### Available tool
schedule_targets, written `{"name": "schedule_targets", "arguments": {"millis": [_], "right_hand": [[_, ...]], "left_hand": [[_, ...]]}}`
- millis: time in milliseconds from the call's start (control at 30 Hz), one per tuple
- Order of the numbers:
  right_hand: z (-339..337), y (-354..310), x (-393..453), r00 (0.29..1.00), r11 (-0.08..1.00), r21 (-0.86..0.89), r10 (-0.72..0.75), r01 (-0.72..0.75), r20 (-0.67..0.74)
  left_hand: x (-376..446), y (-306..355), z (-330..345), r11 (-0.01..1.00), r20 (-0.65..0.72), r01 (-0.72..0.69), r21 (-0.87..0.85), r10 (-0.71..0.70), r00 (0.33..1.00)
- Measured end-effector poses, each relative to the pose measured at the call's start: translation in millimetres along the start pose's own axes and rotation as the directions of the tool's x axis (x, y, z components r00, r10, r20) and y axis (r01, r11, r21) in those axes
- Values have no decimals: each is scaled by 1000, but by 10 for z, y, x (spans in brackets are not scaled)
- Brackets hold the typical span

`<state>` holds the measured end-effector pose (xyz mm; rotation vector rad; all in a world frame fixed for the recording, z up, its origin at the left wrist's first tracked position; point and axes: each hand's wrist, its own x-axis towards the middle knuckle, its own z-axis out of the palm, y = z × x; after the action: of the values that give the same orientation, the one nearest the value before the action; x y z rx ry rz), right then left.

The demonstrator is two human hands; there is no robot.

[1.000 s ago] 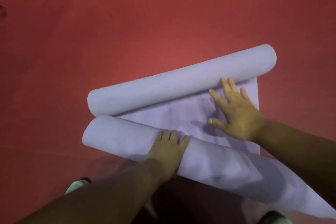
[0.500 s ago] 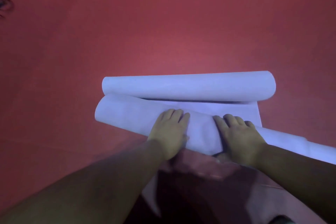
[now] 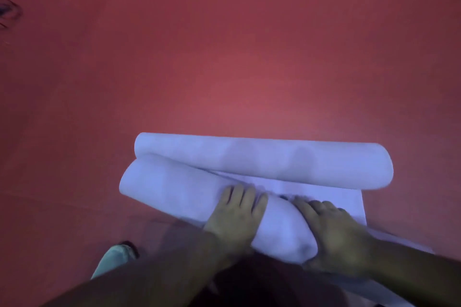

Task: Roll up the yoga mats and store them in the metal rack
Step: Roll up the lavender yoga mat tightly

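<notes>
Both palms flat on the near roll of the pale yoga mat (image 3: 262, 164), left hand (image 3: 235, 217) and right hand (image 3: 334, 234) spread, fingers pointing far, over red floor (image 3: 224, 57).

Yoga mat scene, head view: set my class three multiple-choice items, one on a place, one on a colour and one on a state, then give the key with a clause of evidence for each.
1. Where do both hands rest?
A. on the near roll
B. on the far roll
C. on the bare floor

2. What colour is the floor?
A. green
B. red
C. grey

3. How is the mat?
A. fully flat
B. one single roll
C. curled at both ends, a flat strip between

Key:
1 A: the left hand and right hand press the near roll.
2 B: the floor is red.
3 C: the far roll and near roll flank a flat strip.
</notes>
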<state>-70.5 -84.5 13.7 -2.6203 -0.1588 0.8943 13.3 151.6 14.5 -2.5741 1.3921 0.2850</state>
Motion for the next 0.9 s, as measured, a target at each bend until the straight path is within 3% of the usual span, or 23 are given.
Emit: {"name": "schedule_targets", "arguments": {"millis": [67, 100, 200, 267, 400, 500, 633, 733, 800, 900], "right_hand": [[-26, 131, 98, 999, 975, 215, -51, 47, 13], [-79, 207, 185, 997, 956, 284, -53, 68, -59], [-444, 302, 417, 895, 988, 152, 45, 26, -444], [-673, 230, 463, 834, 990, 134, 31, 52, -550], [-607, 105, 378, 856, 979, 184, 23, 84, -517], [-655, 199, 438, 883, 980, 179, 5, 89, -468], [-974, 357, 652, 940, 954, 299, 113, -12, -323], [-1201, 279, 760, 884, 943, 329, 118, 42, -453], [-1268, 177, 817, 858, 976, 204, 35, 82, -513], [-1226, 71, 900, 912, 995, 71, 94, -71, -399]], "left_hand": [[-78, 65, 90, 1000, -70, 6, -19, -7, 998], [-77, 83, 97, 999, -67, 17, -30, -19, 998], [28, 3, 8, 995, 28, 33, -93, -30, 999], [136, -125, -140, 982, 157, 68, -173, -41, 987], [341, -276, -344, 941, 205, 214, -262, -163, 965], [337, -306, -294, 931, 186, 222, -288, -173, 967], [207, -249, -240, 928, 204, 233, -292, -178, 963], [183, -237, -260, 914, 229, 254, -316, -186, 956], [220, -245, -288, 915, 239, 252, -314, -181, 954], [295, -276, -308, 917, 256, 244, -316, -165, 952]]}}
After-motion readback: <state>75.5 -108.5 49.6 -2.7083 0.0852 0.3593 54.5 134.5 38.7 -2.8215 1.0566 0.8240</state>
